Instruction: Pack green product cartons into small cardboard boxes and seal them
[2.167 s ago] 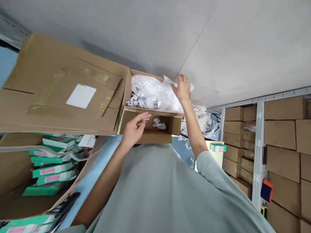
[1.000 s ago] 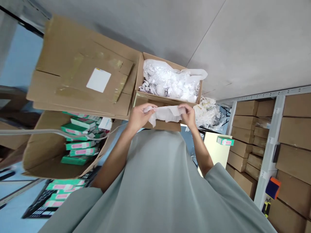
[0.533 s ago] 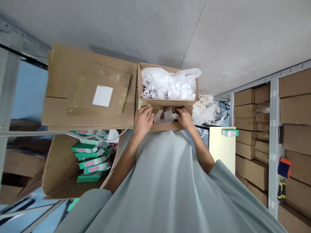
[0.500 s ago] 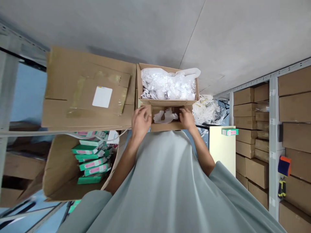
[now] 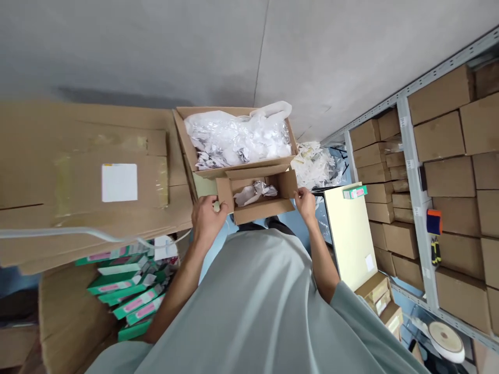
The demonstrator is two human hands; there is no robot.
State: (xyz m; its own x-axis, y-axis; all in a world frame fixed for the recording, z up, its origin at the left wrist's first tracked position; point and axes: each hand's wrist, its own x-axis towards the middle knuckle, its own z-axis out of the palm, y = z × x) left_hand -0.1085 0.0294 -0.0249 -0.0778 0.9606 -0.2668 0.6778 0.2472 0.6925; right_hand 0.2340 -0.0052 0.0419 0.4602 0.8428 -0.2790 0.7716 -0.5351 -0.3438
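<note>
The crumpled white paper (image 5: 255, 192) lies inside the small carton (image 5: 263, 210), which stands with its flaps up just in front of the larger carton (image 5: 188, 139); about a second ago a white sheet was stretched between both hands above that carton, while now the hands are free of it.

Half a second ago the hands were over the two ends of the small carton; they have since moved outward to its sides. The left hand (image 5: 206, 218) has its fingers curled and its thumb set apart, at the left flap (image 5: 224, 193); the right hand (image 5: 306, 205) has its thumb and forefinger drawn close together at the edge of the right flap (image 5: 289, 183); whether either hand pinches its flap or only touches it, one cannot tell.

The small carton now appears slightly turned against the larger one, with more of a pale surface (image 5: 205, 188) showing at its left; the white stuffing (image 5: 237, 137) in the larger carton looks unchanged from half a second ago. The view has swung as well; dark shoes (image 5: 249, 226) now show below the small carton, and a round white object (image 5: 446, 340) has appeared at lower right.
</note>
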